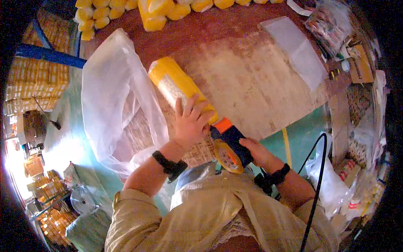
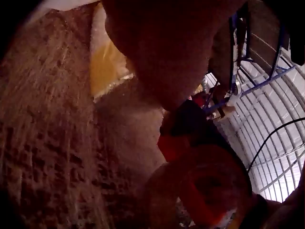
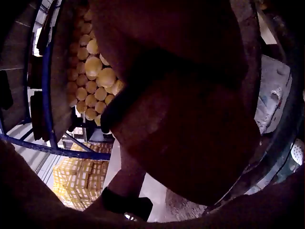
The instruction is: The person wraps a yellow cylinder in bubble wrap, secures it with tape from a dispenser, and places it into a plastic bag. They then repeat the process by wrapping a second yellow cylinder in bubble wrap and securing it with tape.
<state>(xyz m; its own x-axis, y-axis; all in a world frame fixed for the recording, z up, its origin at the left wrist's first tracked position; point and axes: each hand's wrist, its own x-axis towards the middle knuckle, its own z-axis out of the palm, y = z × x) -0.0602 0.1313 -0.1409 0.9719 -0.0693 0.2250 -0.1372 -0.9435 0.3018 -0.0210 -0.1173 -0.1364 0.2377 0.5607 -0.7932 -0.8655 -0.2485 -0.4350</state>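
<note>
A yellow roll wrapped partly in a pale label or film [image 1: 170,80] lies on the worktable, pointing toward the person. The left hand [image 1: 191,126] rests on its near end with fingers spread. In the right hand [image 1: 259,154] is a tape dispenser [image 1: 231,136], dark with an orange part at its front and a roll of tan tape on its side. The dispenser's front is right at the near end of the yellow roll. The left wrist view shows the tape dispenser [image 2: 174,145] close beside the left hand [image 2: 162,52]. Darkness hides most of the right wrist view.
Translucent plastic film [image 1: 107,88] drapes over the table's left side. More yellow rolls [image 1: 155,12] are stacked along the far edge. A flat clear bag [image 1: 296,50] lies at the right. A black cable [image 1: 317,180] hangs near the right arm.
</note>
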